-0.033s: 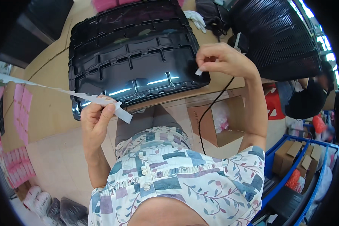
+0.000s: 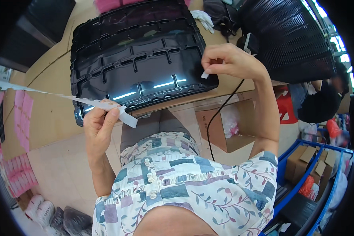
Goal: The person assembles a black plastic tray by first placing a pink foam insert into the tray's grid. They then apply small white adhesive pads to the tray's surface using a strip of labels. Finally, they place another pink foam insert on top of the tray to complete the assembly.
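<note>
A large black moulded plastic tray with raised ribs lies on the cardboard-covered table before me. At its front left corner, my left hand pinches a white strip of tape between thumb and fingers. The strip's short end sticks out to the right; a long, thin, ragged length stretches away to the left edge of the view. Over the tray's right front corner, my right hand pinches a small white piece of tape. I cannot tell whether that piece touches the tray.
A black cable hangs off the table's right side by an open cardboard box holding clear bags. White gloves lie behind the tray. Black perforated crates stand at the right, above a blue rack. Another person is at far right.
</note>
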The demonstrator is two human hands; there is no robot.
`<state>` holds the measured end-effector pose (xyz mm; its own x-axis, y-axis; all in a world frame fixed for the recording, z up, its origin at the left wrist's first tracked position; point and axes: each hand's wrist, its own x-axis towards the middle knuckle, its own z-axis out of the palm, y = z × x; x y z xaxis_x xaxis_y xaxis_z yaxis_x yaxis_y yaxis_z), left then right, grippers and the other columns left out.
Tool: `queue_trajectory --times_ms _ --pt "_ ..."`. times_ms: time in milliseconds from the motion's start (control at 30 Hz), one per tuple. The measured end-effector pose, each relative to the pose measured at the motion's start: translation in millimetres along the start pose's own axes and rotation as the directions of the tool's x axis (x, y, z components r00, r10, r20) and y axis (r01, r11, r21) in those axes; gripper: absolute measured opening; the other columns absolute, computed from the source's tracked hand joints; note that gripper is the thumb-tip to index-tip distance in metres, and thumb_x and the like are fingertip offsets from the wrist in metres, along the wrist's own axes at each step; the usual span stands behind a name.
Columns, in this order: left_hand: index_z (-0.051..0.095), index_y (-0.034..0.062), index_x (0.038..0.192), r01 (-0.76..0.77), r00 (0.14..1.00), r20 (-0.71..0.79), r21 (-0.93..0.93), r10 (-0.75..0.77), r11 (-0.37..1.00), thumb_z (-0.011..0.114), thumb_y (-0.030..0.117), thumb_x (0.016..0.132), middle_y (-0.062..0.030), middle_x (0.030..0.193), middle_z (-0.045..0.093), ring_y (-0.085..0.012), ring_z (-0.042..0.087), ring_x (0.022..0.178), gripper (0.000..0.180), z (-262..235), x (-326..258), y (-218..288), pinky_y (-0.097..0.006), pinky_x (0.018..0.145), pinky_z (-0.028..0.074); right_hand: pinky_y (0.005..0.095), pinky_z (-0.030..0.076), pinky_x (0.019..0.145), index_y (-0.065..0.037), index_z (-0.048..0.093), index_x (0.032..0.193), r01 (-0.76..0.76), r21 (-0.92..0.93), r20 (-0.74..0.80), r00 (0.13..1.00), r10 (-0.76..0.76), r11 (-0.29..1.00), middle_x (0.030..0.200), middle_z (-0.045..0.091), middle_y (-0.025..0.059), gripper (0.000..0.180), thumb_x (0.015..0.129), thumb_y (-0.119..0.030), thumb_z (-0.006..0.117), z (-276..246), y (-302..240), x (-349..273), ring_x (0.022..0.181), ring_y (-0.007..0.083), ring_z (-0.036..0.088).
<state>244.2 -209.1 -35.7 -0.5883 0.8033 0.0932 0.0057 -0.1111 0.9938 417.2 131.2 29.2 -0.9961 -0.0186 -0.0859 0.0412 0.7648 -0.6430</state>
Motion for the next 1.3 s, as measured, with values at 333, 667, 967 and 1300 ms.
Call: queue_trajectory --times_ms 333,667,967,1300 --pt "0.065 -0.0048 0.098 -0.065 0.997 -0.043 0.035 0.066 0.997 0.06 0.01 0.097 -0.0045 0.098 0.061 -0.0102 0.059 0.083 0.015 -5 0 -7 -0.025 0.074 0.052 0.039 0.045 0.067 -0.003 0.06 0.083 0.074 -0.353 0.048 0.997 -0.061 0.933 0.078 0.058 0.0097 0.018 0.086 -0.018 0.067 8 6 29 0.074 0.0275 0.061" --pt "0.066 -0.0044 0.101 -0.082 0.995 -0.057 0.035 0.084 0.996 0.06 0.011 0.097 -0.0057 0.099 0.064 -0.0101 0.06 0.083 0.017 -3 -2 -11 -0.025 0.073 0.053 0.042 0.05 0.071 -0.002 0.063 0.079 -0.022 -0.352 -0.122 0.992 -0.023 0.936 0.081 0.064 0.0119 0.012 0.081 -0.013 0.068 19 6 22 0.077 0.0326 0.064" --pt "0.064 -0.0029 0.095 -0.059 0.992 -0.108 0.077 0.068 0.995 0.057 0.01 0.097 -0.0071 0.092 0.063 -0.0127 0.059 0.08 0.015 0 -2 -10 -0.027 0.073 0.047 0.0372 0.051 0.065 -0.003 0.054 0.078 0.117 -0.801 -0.083 0.949 -0.304 0.587 0.08 0.056 0.0106 0.014 0.077 -0.008 0.067 46 -6 16 0.077 0.0278 0.061" --pt "0.066 -0.0041 0.103 -0.086 0.988 -0.119 0.084 0.095 0.993 0.06 0.011 0.097 -0.0054 0.09 0.067 -0.0072 0.06 0.078 0.017 2 1 -9 -0.023 0.07 0.051 0.0358 0.048 0.056 -0.002 0.055 0.076 0.139 -0.421 -0.261 0.928 -0.266 0.896 0.071 0.059 0.0094 0.013 0.077 -0.005 0.067 41 11 6 0.062 0.0267 0.06"
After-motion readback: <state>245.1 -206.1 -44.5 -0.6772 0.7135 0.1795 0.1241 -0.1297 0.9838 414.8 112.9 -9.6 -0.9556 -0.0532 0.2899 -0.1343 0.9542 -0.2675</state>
